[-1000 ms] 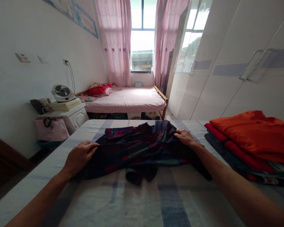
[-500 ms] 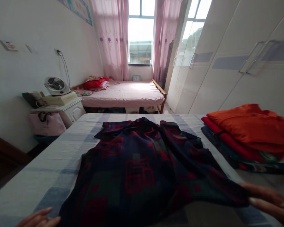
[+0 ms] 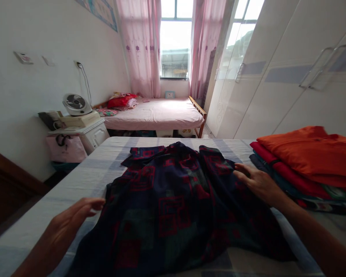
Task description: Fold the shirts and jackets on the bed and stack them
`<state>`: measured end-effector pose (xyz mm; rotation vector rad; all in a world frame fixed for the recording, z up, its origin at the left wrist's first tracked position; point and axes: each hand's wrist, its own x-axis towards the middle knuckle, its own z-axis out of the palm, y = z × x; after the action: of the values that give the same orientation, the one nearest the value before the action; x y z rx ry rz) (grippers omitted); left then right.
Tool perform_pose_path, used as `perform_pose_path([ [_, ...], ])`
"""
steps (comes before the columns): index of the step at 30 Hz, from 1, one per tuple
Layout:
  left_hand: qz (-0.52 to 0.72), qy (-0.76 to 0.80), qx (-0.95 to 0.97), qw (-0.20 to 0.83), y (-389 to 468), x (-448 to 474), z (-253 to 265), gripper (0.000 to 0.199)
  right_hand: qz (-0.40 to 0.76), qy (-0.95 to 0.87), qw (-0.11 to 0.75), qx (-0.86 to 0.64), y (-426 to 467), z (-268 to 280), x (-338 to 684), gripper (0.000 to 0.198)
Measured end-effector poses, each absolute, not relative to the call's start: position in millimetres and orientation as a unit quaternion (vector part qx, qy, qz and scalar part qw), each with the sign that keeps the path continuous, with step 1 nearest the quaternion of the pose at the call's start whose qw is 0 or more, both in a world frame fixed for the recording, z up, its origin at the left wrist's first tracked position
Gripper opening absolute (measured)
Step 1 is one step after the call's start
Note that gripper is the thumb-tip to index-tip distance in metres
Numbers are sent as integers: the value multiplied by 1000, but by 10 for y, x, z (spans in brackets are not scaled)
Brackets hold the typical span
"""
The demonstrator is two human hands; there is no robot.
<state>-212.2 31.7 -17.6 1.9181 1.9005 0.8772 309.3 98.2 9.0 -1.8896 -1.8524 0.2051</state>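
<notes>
A dark navy shirt (image 3: 173, 215) with red and green geometric patches lies spread on the bed, its short sleeves toward the far side and some folds down its right half. My left hand (image 3: 72, 219) is at the shirt's left edge, fingers stretched and thumb a little apart, fingertips reaching the fabric. Over the right sleeve side, my right hand (image 3: 258, 182) has its fingertips at the cloth, with a gap between finger and thumb. Neither hand visibly grips the cloth.
A pile of folded clothes with an orange garment (image 3: 308, 154) on top sits to the right. The bed's striped sheet (image 3: 54, 223) shows at left. White wardrobe doors (image 3: 291, 100) line the right wall. A fan (image 3: 76, 104) stands on a cabinet near a second bed (image 3: 155, 111).
Both hands have moved from the shirt's near corners farther up along its sides. The hem's right corner, held out before, now lies down. The view has turned slightly left.
</notes>
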Motion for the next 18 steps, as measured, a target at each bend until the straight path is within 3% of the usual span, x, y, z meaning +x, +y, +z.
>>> perform_pose_path([
  [4,199,660,713,128,1018,-1882,-27,53,6,-662,152,-734,1506,-106,2734,57],
  [8,140,677,716,100,1520,-1685,-146,52,11,-673,132,-728,1703,-202,2636,24],
  [10,130,694,703,84,1658,-1627,-237,45,24,-680,173,-712,1661,-155,2677,24],
  [15,161,722,668,77,1756,-1612,-281,25,114,-638,418,-637,1212,137,2919,27],
  [18,224,732,639,78,1712,-1755,-212,32,127,-629,443,-627,936,221,3079,28],
])
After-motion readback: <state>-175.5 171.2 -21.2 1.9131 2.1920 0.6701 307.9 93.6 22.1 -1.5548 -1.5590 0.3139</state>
